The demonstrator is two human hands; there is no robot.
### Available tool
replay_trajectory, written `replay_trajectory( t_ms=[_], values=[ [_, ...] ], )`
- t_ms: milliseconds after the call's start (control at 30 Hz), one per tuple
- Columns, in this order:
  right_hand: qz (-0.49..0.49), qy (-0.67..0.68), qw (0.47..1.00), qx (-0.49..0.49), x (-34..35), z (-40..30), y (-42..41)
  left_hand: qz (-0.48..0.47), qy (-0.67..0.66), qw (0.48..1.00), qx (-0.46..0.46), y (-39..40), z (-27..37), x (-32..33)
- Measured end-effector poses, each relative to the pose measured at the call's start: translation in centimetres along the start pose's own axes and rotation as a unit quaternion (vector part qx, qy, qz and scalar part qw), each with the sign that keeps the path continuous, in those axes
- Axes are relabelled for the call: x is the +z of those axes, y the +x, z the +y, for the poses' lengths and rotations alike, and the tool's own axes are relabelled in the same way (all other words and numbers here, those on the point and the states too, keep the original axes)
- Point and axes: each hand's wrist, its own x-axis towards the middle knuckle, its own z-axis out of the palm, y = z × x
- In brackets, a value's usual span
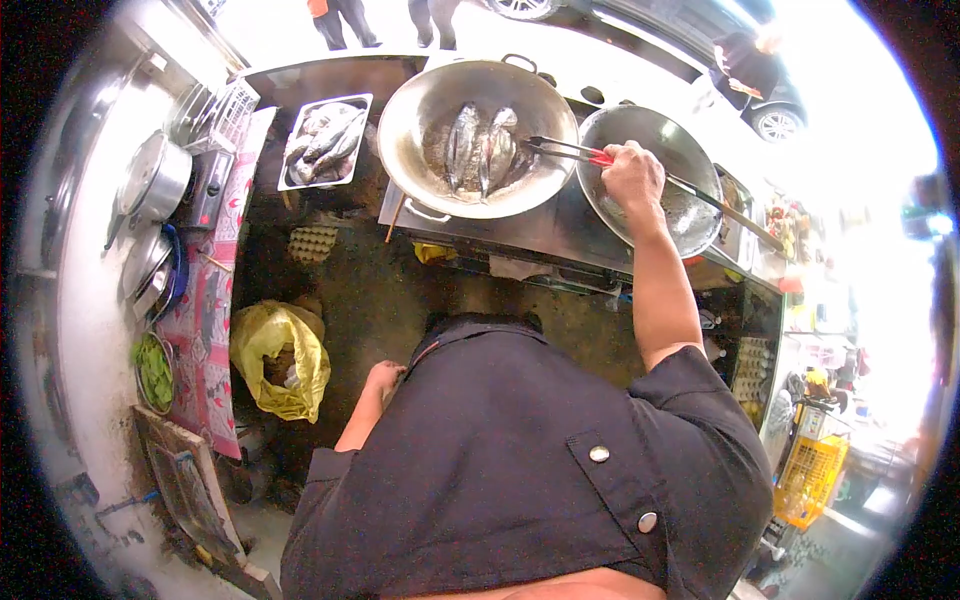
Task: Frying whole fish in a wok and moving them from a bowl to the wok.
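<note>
My right hand (634, 176) is closed on the red grips of dark kitchen tongs (566, 150). The tongs' tips reach over the right part of a large metal wok (405, 142), beside the fish in it. Whole fish (463, 146) lie side by side in the wok, in what looks like oil. Below my right hand is a second wok (675, 225), with a long-handled utensil (731, 216) lying across it. Left of the large wok, a metal tray (366, 112) holds several whole raw fish (330, 142). My left hand (386, 375) hangs low at my side by my dark clothing; its fingers are partly hidden.
A yellow bag (311, 382) stands open on the floor at left. Beside it, a side table with a pink patterned cloth (202, 330) bears pots (161, 176) and leafy greens (155, 375). Egg trays (311, 244) lie beneath the counter. People's legs (341, 22) and parked cars are beyond.
</note>
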Motion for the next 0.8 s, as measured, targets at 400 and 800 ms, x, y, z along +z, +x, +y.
replay_trajectory(
  t_ms=[400, 800],
  values=[
    [0.064, -0.102, 0.989, -0.088, -3.8, 0.5, -0.2, 0.001, -0.069, 0.997, -0.022, -1.3, 1.0, -0.4],
    [0.057, -0.098, 0.991, -0.073, -0.7, -0.1, 0.0, 0.041, -0.176, 0.983, 0.023, 2.6, -2.1, 2.4]
  ],
)
